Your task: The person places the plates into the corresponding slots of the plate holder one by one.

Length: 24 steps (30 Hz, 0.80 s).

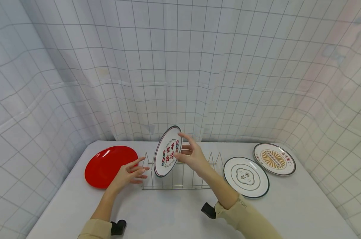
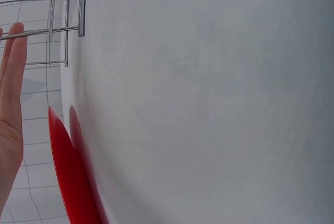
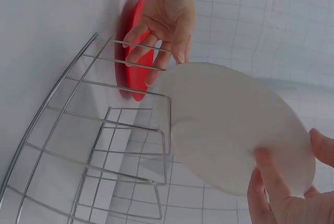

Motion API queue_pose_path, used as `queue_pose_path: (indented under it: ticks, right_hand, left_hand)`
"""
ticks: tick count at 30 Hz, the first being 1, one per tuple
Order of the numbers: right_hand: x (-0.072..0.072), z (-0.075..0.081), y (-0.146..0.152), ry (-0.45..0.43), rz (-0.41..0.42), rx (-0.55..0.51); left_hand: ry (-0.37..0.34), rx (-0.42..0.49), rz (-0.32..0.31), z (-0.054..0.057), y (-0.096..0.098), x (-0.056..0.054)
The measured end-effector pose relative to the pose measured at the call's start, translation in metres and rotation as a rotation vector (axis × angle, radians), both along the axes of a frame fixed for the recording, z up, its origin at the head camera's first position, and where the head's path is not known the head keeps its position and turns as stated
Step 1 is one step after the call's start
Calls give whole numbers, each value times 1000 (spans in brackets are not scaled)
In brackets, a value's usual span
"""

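Observation:
My right hand (image 1: 195, 158) holds a round white plate (image 1: 168, 153) by its right edge, thumb on the printed face and fingers behind. Red and green markings and a dark rim show on that face. The plate stands tilted over the left part of a metal wire dish rack (image 1: 181, 189). In the right wrist view its plain back (image 3: 229, 125) faces the camera, with its lower edge close by the rack's wires. My left hand (image 1: 127, 175) is at the rack's left end, fingers loosely extended, fingertips right at the end wires in the left wrist view.
A red plate (image 1: 108, 166) lies left of the rack, partly behind the left hand. To the right lie a white plate with a dark rim (image 1: 232, 172) and another with a yellow sunburst print (image 1: 273, 159). A gridded white curtain (image 1: 174, 66) encloses the table.

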State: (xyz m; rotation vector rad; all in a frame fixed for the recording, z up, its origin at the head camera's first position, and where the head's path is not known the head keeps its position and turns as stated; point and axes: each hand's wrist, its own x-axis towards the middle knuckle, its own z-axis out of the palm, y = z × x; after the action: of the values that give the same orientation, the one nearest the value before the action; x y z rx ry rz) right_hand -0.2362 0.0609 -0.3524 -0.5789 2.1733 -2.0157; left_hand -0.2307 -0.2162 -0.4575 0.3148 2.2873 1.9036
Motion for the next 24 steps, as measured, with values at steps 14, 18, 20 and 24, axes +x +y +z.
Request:
queue_pose_path:
  ticks: [14,18,20,24]
  right_hand:
    - [7,-22,-43,143,-78,167]
    - [9,-38,-50,171,-83,180]
    - [10,-45,-53,174,-85,180]
    - [14,-53,-56,173,-86,171]
  left_hand:
    - [14,9,-23,2,-1,0]
    - [16,12,-21,-4,-3,-3]
    - [18,15,-20,-5,-3,-3]
    - [17,6,-14,-4,-1,-2]
